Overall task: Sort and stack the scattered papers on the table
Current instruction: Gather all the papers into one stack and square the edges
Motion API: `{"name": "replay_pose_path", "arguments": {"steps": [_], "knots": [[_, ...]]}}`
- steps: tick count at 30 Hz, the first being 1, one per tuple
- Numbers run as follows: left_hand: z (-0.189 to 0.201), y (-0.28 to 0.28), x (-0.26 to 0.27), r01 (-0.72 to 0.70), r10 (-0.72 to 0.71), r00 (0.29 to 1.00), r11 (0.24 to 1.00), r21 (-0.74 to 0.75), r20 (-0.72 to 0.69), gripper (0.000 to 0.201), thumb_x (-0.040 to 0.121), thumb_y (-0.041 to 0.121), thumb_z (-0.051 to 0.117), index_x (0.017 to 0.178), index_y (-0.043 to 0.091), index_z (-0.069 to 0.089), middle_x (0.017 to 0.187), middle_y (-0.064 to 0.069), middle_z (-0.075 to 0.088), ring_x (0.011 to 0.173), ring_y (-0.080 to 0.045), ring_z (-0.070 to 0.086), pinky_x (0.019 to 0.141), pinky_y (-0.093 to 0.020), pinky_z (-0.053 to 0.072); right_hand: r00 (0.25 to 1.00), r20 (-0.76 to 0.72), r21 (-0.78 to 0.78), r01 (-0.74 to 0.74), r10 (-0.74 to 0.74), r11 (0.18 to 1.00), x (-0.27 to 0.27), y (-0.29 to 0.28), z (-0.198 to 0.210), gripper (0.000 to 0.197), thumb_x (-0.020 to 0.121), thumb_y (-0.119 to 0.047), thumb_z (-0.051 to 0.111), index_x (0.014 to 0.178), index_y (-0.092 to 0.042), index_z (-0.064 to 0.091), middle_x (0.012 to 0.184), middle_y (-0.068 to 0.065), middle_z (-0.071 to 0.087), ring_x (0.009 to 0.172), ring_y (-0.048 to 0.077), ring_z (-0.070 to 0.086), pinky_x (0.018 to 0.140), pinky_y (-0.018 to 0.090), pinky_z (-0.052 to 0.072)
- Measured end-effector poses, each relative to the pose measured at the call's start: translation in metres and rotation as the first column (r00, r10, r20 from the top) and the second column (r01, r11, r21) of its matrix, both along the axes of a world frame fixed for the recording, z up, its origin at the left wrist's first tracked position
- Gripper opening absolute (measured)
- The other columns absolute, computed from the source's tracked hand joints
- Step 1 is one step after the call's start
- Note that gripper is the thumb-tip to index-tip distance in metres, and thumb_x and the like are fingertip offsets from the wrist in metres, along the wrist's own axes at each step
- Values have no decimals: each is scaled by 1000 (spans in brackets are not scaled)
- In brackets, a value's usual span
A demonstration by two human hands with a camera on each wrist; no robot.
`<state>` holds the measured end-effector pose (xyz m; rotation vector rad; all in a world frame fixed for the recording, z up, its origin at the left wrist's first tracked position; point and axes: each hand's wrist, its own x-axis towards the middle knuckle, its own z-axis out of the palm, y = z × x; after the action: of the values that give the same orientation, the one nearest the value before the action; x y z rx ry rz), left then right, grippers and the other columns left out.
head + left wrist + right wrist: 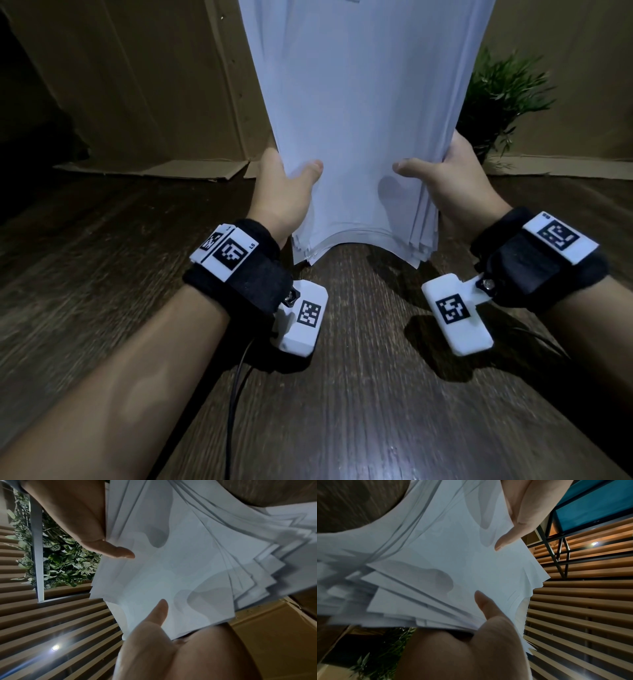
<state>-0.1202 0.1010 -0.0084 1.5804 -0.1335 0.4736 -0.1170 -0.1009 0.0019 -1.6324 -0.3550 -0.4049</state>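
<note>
A thick stack of white papers stands upright on its lower edge on the dark wooden table, bowed in the middle. My left hand grips its left side, thumb across the front sheet, fingers hidden behind. My right hand grips the right side the same way. In the left wrist view the papers fan out unevenly at the far edge, with my left hand below them. In the right wrist view the sheets lie staggered between my right hand and the other hand.
A green potted plant stands at the back right, close behind my right hand. Brown cardboard sheets line the rear wall, with flaps lying on the table. A black cable trails from my left wrist.
</note>
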Motion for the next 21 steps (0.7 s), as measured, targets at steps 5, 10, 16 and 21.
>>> {"name": "replay_pose_path", "arguments": {"steps": [5,10,16,21], "knots": [[2,5,1,-49,50,998,998,-28,34,32,93,8,61,121,15,48,120,1,62,108,-11,62,88,-24,50,996,25,55,83,-84,995,2,0,-2,42,86,6,64,126,-4,56,114,8,69,104,20,69,90,33,56],[3,4,0,-43,42,997,999,1,70,36,94,4,58,118,22,39,120,5,58,108,-5,58,91,-18,46,992,30,68,123,-125,990,1,2,-4,43,87,-1,64,129,-6,55,118,9,68,106,19,68,89,31,57],[7,10,0,-45,43,996,999,25,78,31,93,4,59,115,22,45,112,9,59,101,1,58,85,-14,49,989,11,62,144,-145,988,0,0,-7,33,92,-1,61,124,-9,59,112,1,70,98,9,69,79,19,55],[20,15,5,-60,59,994,998,10,87,36,89,5,65,116,20,45,116,6,60,103,-2,59,87,-21,49,983,39,99,176,-180,979,3,-7,1,37,91,-4,64,128,-7,58,117,3,70,102,12,69,83,26,57]]}}
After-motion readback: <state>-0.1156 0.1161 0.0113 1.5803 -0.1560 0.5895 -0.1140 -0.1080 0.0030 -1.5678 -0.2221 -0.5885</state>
